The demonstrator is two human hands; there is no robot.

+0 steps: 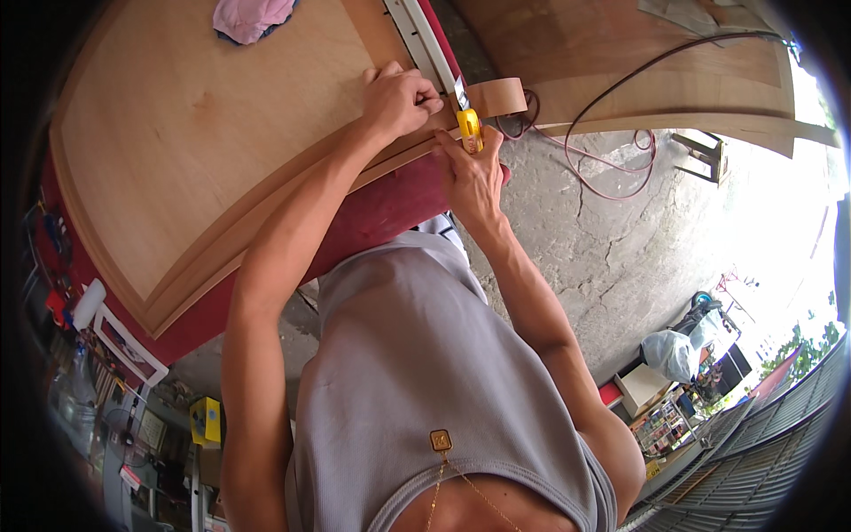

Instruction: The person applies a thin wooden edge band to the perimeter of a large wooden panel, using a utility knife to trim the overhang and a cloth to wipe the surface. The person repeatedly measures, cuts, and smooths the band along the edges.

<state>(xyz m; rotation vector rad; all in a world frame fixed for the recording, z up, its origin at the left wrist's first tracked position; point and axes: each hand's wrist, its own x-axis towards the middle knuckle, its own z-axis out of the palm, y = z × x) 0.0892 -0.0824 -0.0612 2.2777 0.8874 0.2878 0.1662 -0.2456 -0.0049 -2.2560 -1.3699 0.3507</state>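
Observation:
A framed wooden panel (204,151) lies on a red-covered table (381,208) in front of me. My left hand (401,99) rests at the panel's near right corner with its fingers curled under; what they grip, if anything, is hidden. Just to its right, my right hand (474,173) is closed round a yellow utility knife (469,129), its blade out and pointing away from me. The right fingers also touch the panel's corner edge. A thin tan strip (501,97), like wood edging, curls out past the corner beside the blade.
A pale slotted rail (418,40) runs along the panel's right side. A pink cloth (253,18) sits on the panel. Hoses (612,168) trail over the cracked concrete floor (594,257), near a small wooden stool (703,156). Another large wooden panel (656,80) stands at the far right.

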